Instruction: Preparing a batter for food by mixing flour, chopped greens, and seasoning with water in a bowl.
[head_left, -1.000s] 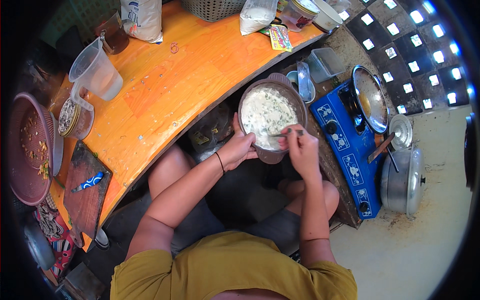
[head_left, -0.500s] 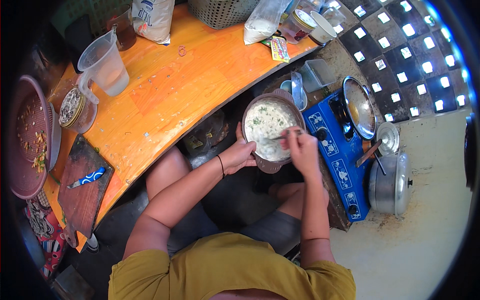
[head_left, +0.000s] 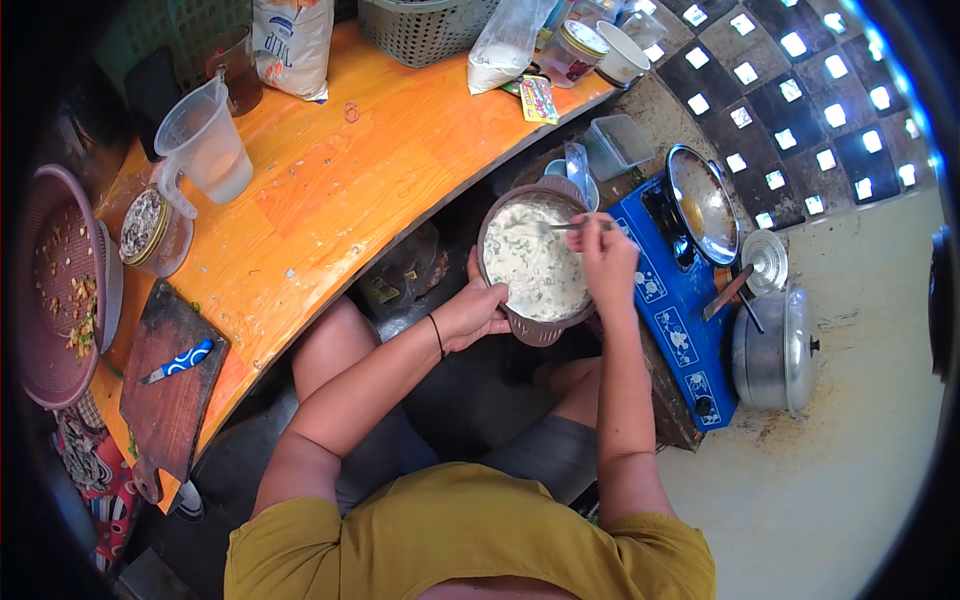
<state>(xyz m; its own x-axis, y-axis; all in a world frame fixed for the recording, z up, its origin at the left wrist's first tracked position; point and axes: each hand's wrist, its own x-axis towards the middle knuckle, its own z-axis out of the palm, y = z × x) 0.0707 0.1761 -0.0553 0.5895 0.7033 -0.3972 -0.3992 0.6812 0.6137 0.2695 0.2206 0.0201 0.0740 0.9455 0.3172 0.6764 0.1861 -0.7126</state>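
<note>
My left hand [head_left: 474,316] grips the near left rim of a brown plastic bowl [head_left: 540,332], thumb over the edge and fingers beneath. Inside lies a thick white batter [head_left: 532,270] flecked with chopped green bits. In my right hand [head_left: 606,250], closed over the bowl's right side, is the handle of a metal spoon [head_left: 562,227]. Its end dips into the batter near the far side, so the tip is hidden. The bowl is held above my lap, between the wooden table and the blue stove.
A blue gas stove [head_left: 672,310] with a wok [head_left: 704,205] stands at right, beside an aluminium pot [head_left: 770,350]. On the orange table [head_left: 300,220] are a measuring jug [head_left: 212,150], a jar [head_left: 155,230], a flour bag [head_left: 292,45], and a cutting board [head_left: 170,410] with a blue-handled knife [head_left: 178,362].
My right hand and the spoon have moved from the near part of the bowl to the far part. The green bits are now spread through the batter. My left hand keeps its grip.
</note>
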